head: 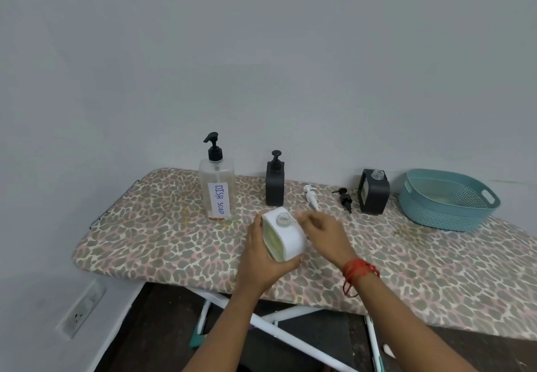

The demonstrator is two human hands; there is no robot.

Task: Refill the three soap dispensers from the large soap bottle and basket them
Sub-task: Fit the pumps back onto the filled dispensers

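Observation:
A white square dispenser (286, 236) with its neck uncapped stands tilted near the board's front edge; my left hand (261, 258) grips its left side and base. My right hand (322, 233) hovers beside its right side, fingers apart, blurred. The large clear bottle (217, 188) labelled "DISH SOAP", black pump on, stands behind it to the left. A black dispenser (275, 184) with its pump on stands at the back. A second black dispenser (373, 193), uncapped, stands further right. A loose white pump (311, 195) and a loose black pump (345, 198) lie between them.
A teal plastic basket (449, 200) sits at the right end of the leopard-print ironing board (151, 238). The wall runs close behind the bottles. A wall socket (80, 312) is low on the left, and the board's white legs (279, 318) show underneath.

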